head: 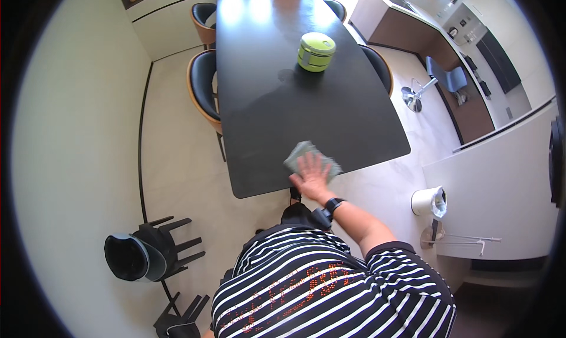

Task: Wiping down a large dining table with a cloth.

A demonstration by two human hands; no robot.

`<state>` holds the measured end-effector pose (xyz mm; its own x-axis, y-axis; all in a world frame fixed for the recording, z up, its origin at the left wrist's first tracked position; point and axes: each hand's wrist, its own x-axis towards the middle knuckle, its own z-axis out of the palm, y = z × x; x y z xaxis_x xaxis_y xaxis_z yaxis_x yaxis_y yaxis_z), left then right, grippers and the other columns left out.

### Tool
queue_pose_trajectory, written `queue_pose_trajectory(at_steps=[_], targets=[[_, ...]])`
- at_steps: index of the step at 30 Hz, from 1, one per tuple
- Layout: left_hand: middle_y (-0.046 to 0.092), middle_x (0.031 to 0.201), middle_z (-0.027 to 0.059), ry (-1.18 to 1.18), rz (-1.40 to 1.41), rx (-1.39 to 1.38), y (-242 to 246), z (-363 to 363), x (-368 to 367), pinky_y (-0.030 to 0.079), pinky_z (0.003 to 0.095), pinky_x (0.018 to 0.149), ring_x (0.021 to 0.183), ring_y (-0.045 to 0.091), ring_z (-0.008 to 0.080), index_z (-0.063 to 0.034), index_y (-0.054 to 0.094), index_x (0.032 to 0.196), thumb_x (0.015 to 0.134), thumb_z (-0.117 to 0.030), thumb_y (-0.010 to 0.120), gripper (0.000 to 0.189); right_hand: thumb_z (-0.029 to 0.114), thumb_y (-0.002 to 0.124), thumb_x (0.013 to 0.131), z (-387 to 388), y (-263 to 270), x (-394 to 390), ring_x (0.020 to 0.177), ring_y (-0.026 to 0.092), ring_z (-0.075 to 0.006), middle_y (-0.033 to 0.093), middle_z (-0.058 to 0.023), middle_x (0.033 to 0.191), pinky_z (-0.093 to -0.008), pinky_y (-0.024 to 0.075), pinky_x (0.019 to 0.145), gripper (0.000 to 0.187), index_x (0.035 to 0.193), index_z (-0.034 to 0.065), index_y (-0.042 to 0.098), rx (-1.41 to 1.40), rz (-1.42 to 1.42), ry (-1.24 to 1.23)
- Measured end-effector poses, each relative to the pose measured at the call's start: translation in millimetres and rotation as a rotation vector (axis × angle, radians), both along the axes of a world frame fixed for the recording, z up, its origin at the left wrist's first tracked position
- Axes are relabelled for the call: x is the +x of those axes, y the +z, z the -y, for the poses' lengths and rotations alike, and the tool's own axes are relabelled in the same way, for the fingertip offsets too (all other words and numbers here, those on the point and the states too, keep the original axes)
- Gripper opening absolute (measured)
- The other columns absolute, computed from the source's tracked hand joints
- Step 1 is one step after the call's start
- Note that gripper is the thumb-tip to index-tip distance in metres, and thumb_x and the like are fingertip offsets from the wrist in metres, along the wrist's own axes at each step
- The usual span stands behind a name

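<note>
My right hand (pixel 313 179) lies flat, palm down and fingers spread, on a pale grey-green cleaning cloth (pixel 295 154). The cloth rests on the near edge of a dark dining table (pixel 305 112), and its right corner reaches the rim. A dark watch is on my right wrist. Farther up the tabletop stands a lime-green round lunch box (pixel 316 53) with a grey side clip, well beyond my hand. My left hand is out of view; only a sliver of that arm shows at the bottom edge.
Black chairs with tan shells (pixel 203 88) line the table's left side, and another (pixel 380 66) sits at its right. A white waste bin (pixel 426 202) stands on the floor to the right. Left of me are a dark chair-like item (pixel 161 249) and a wall (pixel 84 130).
</note>
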<state>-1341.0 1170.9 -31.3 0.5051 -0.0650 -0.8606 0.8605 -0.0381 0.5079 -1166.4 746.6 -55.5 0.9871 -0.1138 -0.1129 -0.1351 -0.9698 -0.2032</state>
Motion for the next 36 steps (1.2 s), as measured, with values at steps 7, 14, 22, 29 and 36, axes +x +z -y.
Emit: queue_pose_trajectory(at_steps=[7, 14, 22, 29, 36], targets=[[0.059, 0.121, 0.0144, -0.032, -0.015, -0.009, 1, 7, 38, 0.044, 0.0336, 0.096, 0.112, 0.055, 0.0220, -0.0032, 0.055, 0.123, 0.099, -0.042, 0.043, 0.047, 0.046, 0.039, 0.098, 50, -14, -15, 0.146, 0.004, -0.0299, 0.014, -0.0038, 0.159, -0.0574, -0.0022, 0.113, 0.055, 0.148, 0.0246, 0.031, -0.147, 0.230, 0.288], [0.059, 0.120, 0.0141, -0.019, -0.046, 0.025, 10, 7, 77, 0.044, 0.0336, 0.095, 0.111, 0.055, 0.0219, -0.0036, 0.056, 0.122, 0.098, -0.042, 0.043, 0.047, 0.056, 0.023, 0.097, 195, -9, 28, 0.146, -0.002, -0.0341, 0.002, -0.0031, 0.160, -0.0667, 0.0040, 0.109, 0.062, 0.152, 0.0277, 0.014, -0.067, -0.121, -0.784], [0.060, 0.119, 0.0138, 0.007, -0.072, 0.112, 35, -6, 110, 0.044, 0.0337, 0.095, 0.111, 0.055, 0.0218, -0.0041, 0.056, 0.121, 0.098, -0.041, 0.043, 0.046, 0.053, 0.043, 0.093, 13, 7, 171, 0.145, 0.003, -0.0396, 0.012, -0.0112, 0.158, -0.0674, 0.0007, 0.108, 0.066, 0.147, 0.0168, 0.032, 0.067, 0.187, -0.247], [0.060, 0.118, 0.0136, -0.015, -0.076, 0.138, 48, -31, 144, 0.044, 0.0337, 0.095, 0.110, 0.055, 0.0217, -0.0045, 0.057, 0.120, 0.098, -0.041, 0.044, 0.045, 0.054, 0.040, 0.094, -100, 8, 114, 0.145, 0.011, -0.0311, 0.025, -0.0069, 0.155, -0.0589, 0.0002, 0.113, 0.058, 0.141, 0.0204, 0.043, 0.360, 0.120, 0.888], [0.061, 0.118, 0.0133, -0.110, -0.075, 0.127, 48, -81, 183, 0.044, 0.0337, 0.095, 0.110, 0.055, 0.0215, -0.0049, 0.058, 0.119, 0.098, -0.041, 0.044, 0.044, 0.045, 0.035, 0.098, 16, 8, 159, 0.146, 0.007, -0.0322, 0.017, -0.0061, 0.158, -0.0614, 0.0037, 0.112, 0.054, 0.148, 0.0229, 0.031, -0.017, 0.096, -0.163]])
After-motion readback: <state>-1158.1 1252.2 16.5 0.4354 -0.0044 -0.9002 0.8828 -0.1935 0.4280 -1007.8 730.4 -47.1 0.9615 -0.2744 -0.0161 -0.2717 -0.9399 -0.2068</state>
